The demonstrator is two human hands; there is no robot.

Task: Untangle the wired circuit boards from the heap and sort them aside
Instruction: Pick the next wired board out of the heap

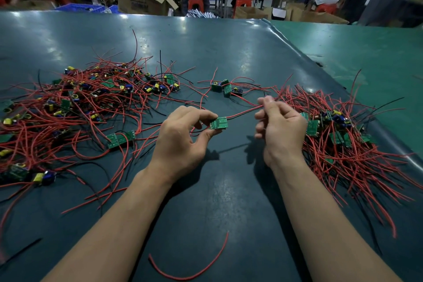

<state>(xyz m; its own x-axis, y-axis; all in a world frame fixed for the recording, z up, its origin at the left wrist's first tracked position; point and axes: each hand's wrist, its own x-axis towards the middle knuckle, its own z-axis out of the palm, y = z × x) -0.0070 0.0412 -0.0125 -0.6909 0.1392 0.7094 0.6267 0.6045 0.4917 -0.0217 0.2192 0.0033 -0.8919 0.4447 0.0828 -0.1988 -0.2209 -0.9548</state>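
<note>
Nearest the camera, a single loose red wire [194, 265] is seen lying curved on the dark green table [229, 190], apart from both piles and attached to nothing visible. Beyond it, the two bare forearms are held over the middle of the table. A small green circuit board [219, 123] is pinched between the thumb and fingertips of the left hand [183, 137], apparently so that it is kept steady off the surface. The board's red lead [242, 112] is pinched by the fingers of the right hand [280, 128], and it is drawn fairly straight between the hands, probably to free it from neighbouring wires. To the left, the tangled heap [75, 107] of boards, yellow and blue components and red and black leads is spread wide. To the right, a second pile [338, 139] is gathered with its wires lying more nearly one way, which suggests it is the sorted side. A small cluster of boards [225, 89] is left between the two, farther away. Seated people and cardboard boxes are visible beyond the table.
</note>
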